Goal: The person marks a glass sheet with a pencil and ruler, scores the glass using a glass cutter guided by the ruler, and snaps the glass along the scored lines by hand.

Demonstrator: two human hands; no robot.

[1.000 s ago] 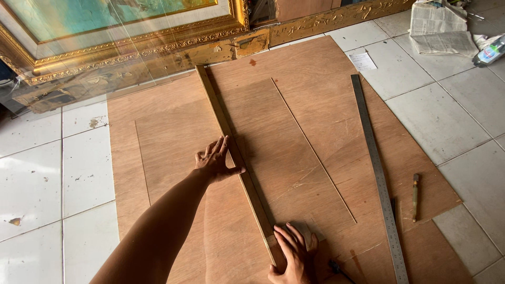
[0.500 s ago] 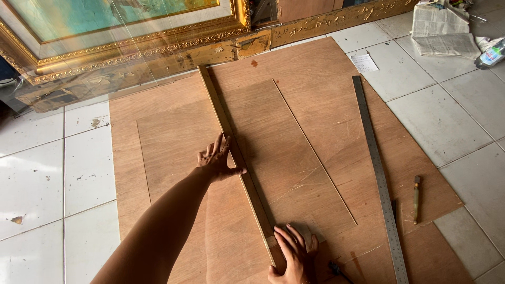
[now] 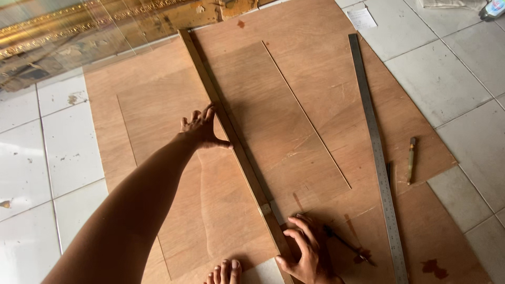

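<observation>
A long brass-coloured straightedge bar (image 3: 231,131) lies diagonally across a thin plywood sheet (image 3: 158,110), which rests on a larger plywood board (image 3: 326,73). My left hand (image 3: 200,129) presses flat beside the bar's middle, fingers spread, thumb against its edge. My right hand (image 3: 305,252) rests on the bar's near end at the bottom of the view, fingers curled over it. A thin dark pencil-like tool (image 3: 347,244) lies just right of that hand.
A long steel ruler (image 3: 376,152) lies to the right on the board, with a small brass-handled cutter (image 3: 411,160) beside it. A gilded picture frame (image 3: 79,37) stands at the far edge. My bare toes (image 3: 223,272) show near the bottom. White floor tiles surround the boards.
The camera has tipped downward and closer. Both hands stay on the bar; the right hand's fingers have shifted slightly along its near end.
</observation>
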